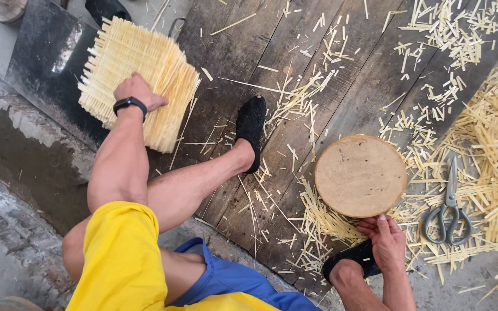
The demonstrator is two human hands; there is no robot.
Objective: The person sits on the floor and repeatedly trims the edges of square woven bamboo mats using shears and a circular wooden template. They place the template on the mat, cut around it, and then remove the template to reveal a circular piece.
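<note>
While L hand [139, 92] grips mat [139, 80], R hand [384, 242] holds disc [359, 175].

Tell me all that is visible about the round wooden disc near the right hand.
The round wooden disc is pale brown, with a thin, darker rim and a dull, faintly stained face. It looks like wood or pressed board. It seems slightly tilted over the dark floor planks, among scattered pale splints. The right hand touches its lower edge with the fingertips. Grey scissors lie apart, to its right. Its underside is hidden.
</note>
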